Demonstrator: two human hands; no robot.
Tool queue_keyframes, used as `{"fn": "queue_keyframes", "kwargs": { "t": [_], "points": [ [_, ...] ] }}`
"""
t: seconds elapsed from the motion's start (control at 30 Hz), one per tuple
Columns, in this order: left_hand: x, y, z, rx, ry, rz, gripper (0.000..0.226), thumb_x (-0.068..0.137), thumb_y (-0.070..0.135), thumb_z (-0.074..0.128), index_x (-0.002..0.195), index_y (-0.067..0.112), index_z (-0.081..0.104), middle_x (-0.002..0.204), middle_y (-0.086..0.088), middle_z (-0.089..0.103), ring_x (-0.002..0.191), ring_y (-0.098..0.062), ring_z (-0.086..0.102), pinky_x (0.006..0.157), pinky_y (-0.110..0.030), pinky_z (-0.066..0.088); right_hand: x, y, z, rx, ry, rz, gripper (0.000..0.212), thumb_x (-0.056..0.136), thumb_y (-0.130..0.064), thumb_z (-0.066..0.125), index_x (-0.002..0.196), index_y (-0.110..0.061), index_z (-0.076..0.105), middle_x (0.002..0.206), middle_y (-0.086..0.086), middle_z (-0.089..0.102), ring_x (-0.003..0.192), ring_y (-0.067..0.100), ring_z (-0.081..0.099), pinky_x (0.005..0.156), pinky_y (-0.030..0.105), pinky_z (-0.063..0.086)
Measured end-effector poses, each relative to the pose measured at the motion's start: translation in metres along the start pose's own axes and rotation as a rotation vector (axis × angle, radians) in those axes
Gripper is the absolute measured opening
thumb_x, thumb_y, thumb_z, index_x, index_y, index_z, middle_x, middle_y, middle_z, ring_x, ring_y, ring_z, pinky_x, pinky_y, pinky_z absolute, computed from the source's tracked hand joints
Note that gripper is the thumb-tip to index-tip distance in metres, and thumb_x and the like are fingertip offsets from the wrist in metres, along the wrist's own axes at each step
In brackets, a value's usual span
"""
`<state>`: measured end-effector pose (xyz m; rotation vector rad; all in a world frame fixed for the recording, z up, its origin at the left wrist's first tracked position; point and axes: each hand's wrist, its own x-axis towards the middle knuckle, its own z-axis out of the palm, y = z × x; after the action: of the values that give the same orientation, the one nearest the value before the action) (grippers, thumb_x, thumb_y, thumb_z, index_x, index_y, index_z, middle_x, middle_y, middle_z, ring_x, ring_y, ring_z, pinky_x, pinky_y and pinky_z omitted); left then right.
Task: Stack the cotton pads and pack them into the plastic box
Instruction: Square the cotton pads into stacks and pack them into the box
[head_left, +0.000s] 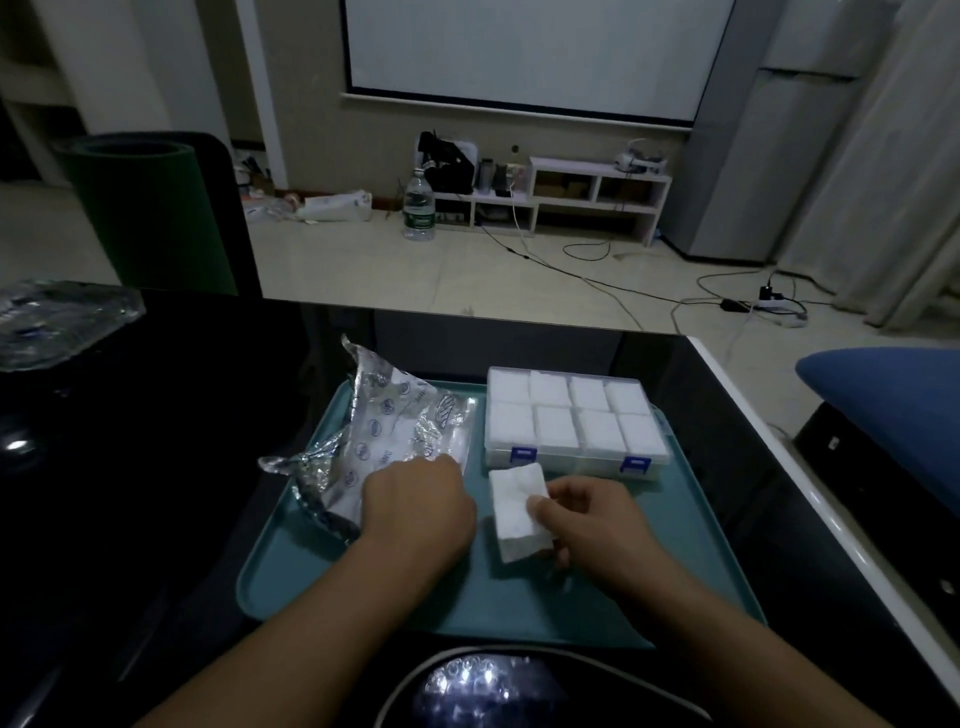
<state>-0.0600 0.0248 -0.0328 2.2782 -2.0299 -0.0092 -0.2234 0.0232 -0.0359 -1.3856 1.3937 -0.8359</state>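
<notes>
Holding a soft white stack of cotton pads (519, 512), square-edged and fluffy, pinched by the right hand (587, 519) between thumb and curled fingers, probably to keep the layers aligned before packing. Beside it, just to the left, the left hand (415, 506) knuckles-up, fingers curled down into or onto the mouth of a crinkled, shiny plastic wrapper (384, 441); fingertips hidden, so cannot tell whether gripping pads or only the wrapper, likely reaching for more. Both hands over a smooth teal tray (363, 608), rounded at the corners, lying on a glossy black table (156, 441). Just beyond the right hand, nearly touching the stack's far edge, a clear rectangular plastic box (576, 421) with two blue latches facing the hands; eight compartments, all showing white pads, lid apparently down. Judged nearly done, with the held stack lacking an obvious empty slot. Far beyond the hands, a pale tiled floor with a water bottle (418, 205) and a low white shelf (582, 195).
</notes>
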Motion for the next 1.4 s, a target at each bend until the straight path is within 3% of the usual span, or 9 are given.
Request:
{"fn": "queue_keyframes", "kwargs": {
  "t": [0.33, 0.6, 0.73, 0.83, 0.93, 1.07, 1.2, 1.3, 1.4],
  "points": [
    [-0.018, -0.027, -0.048, -0.341, 0.259, 0.174, 0.029, 0.087, 0.047, 0.049, 0.069, 0.025, 0.043, 0.064, 0.007, 0.054, 0.065, -0.017, 0.052, 0.062, -0.034, 0.044, 0.004, -0.054, 0.008, 0.297, -0.085, -0.091, 0.018, 0.092, -0.009, 0.06, 0.089, 0.008, 0.069, 0.074, 0.016, 0.065, 0.063, 0.024, 0.056, 0.052, 0.027, 0.045],
    [-0.014, -0.032, -0.036, -0.474, 0.421, 0.361, 0.018, 0.085, 0.037, 0.043, 0.07, 0.026, 0.042, 0.076, 0.006, 0.052, 0.071, -0.017, 0.049, 0.067, -0.037, 0.043, 0.017, -0.075, 0.032, -0.393, -0.038, -0.163, 0.018, 0.086, -0.018, 0.063, 0.072, -0.01, 0.071, 0.066, 0.005, 0.069, 0.063, 0.016, 0.068, 0.061, 0.033, 0.059],
    [-0.016, -0.031, -0.033, -0.647, 0.403, 0.306, 0.036, 0.088, 0.045, 0.034, 0.093, 0.02, 0.059, 0.094, 0.004, 0.065, 0.088, -0.011, 0.051, 0.09, -0.041, 0.044, 0.024, -0.096, 0.031, -0.119, -0.151, 0.035, 0.013, 0.087, -0.003, 0.06, 0.075, -0.006, 0.066, 0.058, 0.002, 0.06, 0.043, 0.007, 0.056, 0.042, 0.02, 0.045],
    [-0.019, -0.028, -0.033, -0.716, 0.396, 0.3, 0.035, 0.092, 0.043, 0.037, 0.11, 0.023, 0.059, 0.094, 0.01, 0.064, 0.09, -0.004, 0.047, 0.098, -0.045, 0.042, 0.033, -0.101, 0.037, 0.114, -0.173, 0.138, 0.015, 0.086, 0.007, 0.053, 0.091, 0.004, 0.067, 0.073, 0.015, 0.065, 0.057, 0.018, 0.062, 0.052, 0.025, 0.053],
    [-0.02, -0.028, -0.032, -0.814, 0.373, 0.291, 0.013, 0.093, 0.038, 0.042, 0.101, 0.036, 0.052, 0.105, 0.011, 0.066, 0.096, -0.005, 0.054, 0.1, -0.048, 0.042, 0.039, -0.102, 0.047, 0.194, -0.197, 0.176, 0.02, 0.088, 0.006, 0.05, 0.096, 0.003, 0.069, 0.09, 0.02, 0.07, 0.079, 0.029, 0.068, 0.073, 0.039, 0.058],
    [-0.018, -0.028, -0.03, -0.904, 0.352, 0.237, 0.02, 0.093, 0.04, 0.041, 0.091, 0.025, 0.054, 0.108, 0.012, 0.066, 0.098, -0.01, 0.059, 0.098, -0.039, 0.043, 0.038, -0.1, 0.051, 0.24, -0.401, 0.197, 0.022, 0.097, -0.012, 0.048, 0.086, -0.011, 0.067, 0.074, 0.007, 0.07, 0.063, 0.02, 0.068, 0.055, 0.032, 0.056],
    [-0.018, -0.027, -0.029, -0.914, 0.301, 0.207, 0.025, 0.097, 0.047, 0.039, 0.084, 0.028, 0.049, 0.08, 0.008, 0.061, 0.08, -0.012, 0.058, 0.08, -0.044, 0.048, 0.036, -0.093, 0.046, 0.237, -0.533, 0.242, 0.022, 0.097, -0.022, 0.051, 0.092, -0.009, 0.068, 0.088, 0.011, 0.072, 0.083, 0.025, 0.069, 0.077, 0.04, 0.058],
    [-0.015, -0.033, -0.028, -0.759, 0.2, 0.217, 0.033, 0.099, 0.053, 0.029, 0.109, 0.033, 0.052, 0.111, 0.011, 0.061, 0.105, -0.009, 0.053, 0.094, -0.035, 0.037, 0.041, -0.083, 0.044, 0.272, -0.369, 0.284, 0.025, 0.095, -0.023, 0.052, 0.096, -0.006, 0.071, 0.09, 0.012, 0.073, 0.08, 0.027, 0.071, 0.072, 0.04, 0.058],
    [-0.005, -0.056, -0.022, -0.455, 0.142, 0.22, 0.08, 0.085, 0.067, -0.002, 0.151, 0.032, 0.026, 0.16, 0.008, 0.024, 0.149, -0.011, 0.012, 0.122, -0.038, 0.01, 0.045, -0.073, 0.044, 0.051, -0.13, 0.214, 0.018, 0.091, -0.014, 0.051, 0.089, -0.006, 0.067, 0.077, 0.008, 0.068, 0.068, 0.022, 0.065, 0.064, 0.031, 0.052]
  ]
}}
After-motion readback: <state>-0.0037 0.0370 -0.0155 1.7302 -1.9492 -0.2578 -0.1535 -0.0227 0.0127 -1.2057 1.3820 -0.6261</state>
